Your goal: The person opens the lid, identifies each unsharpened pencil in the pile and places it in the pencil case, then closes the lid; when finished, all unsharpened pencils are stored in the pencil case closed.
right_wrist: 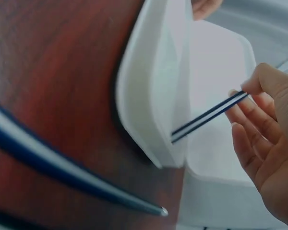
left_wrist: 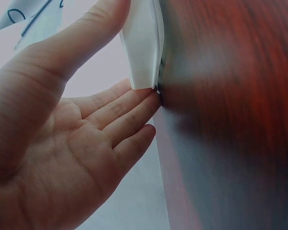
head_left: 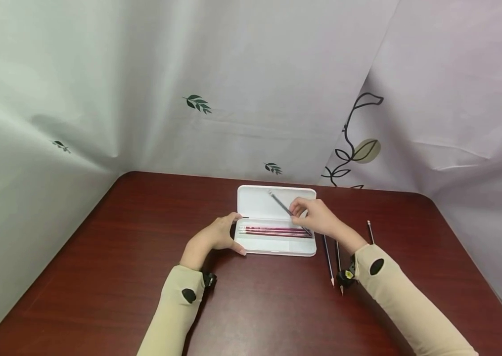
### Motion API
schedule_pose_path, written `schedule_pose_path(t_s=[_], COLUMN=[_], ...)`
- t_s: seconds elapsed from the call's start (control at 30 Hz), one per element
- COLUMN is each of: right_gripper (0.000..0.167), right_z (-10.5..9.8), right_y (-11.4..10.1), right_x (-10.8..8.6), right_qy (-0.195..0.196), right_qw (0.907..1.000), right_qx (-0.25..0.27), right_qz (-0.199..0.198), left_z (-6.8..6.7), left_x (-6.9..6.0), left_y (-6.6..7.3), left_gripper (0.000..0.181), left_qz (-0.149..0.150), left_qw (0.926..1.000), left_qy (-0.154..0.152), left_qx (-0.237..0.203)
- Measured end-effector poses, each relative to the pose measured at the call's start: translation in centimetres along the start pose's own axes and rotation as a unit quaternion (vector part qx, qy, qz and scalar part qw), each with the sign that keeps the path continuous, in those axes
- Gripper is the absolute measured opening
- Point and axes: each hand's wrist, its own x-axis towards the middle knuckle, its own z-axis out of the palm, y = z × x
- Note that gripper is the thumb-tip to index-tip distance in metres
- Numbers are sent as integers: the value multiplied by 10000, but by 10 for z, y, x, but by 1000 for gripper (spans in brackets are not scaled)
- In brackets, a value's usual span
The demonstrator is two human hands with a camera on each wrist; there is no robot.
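A white pencil case (head_left: 273,245) lies with its lid (head_left: 255,200) raised at the back. Several red pencils (head_left: 273,231) rest side by side in its rear compartment. My left hand (head_left: 215,235) grips the case's left end, thumb at the front edge and fingers at the back corner; the left wrist view shows the case end (left_wrist: 143,52) between them. Between thumb and fingers my right hand (head_left: 317,217) pinches a dark striped pencil (head_left: 280,202). That pencil slants, eraser end up to the left, lower end inside the case's right end; its tip is hidden in the right wrist view.
Two dark pencils (head_left: 328,262) lie on the brown table (head_left: 251,301) right of the case, partly under the right wrist. Another pencil (head_left: 370,231) lies farther right, partly behind the sleeve. A pale patterned curtain (head_left: 242,99) hangs along the table's back edge.
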Motion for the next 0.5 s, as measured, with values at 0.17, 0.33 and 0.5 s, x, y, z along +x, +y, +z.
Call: schedule_pose_path(t_s=[0.17, 0.33, 0.5], right_gripper=[9, 9, 10], right_z=[11, 20, 28], right_y=[-1, 2, 5], right_x=[2, 6, 6], right_qy=[-273, -695, -1025], right_qw=[9994, 9970, 9939], right_qx=[-6, -56, -94], right_qz=[-221, -324, -394], left_z=[-1, 0, 1], left_x=[1, 1, 1], left_y=[1, 0, 0], left_gripper=[96, 95, 96], left_qz=[-11, -23, -39], left_qw=[10000, 10000, 10000], left_qy=[-5, -17, -34], left_qx=[37, 5, 9])
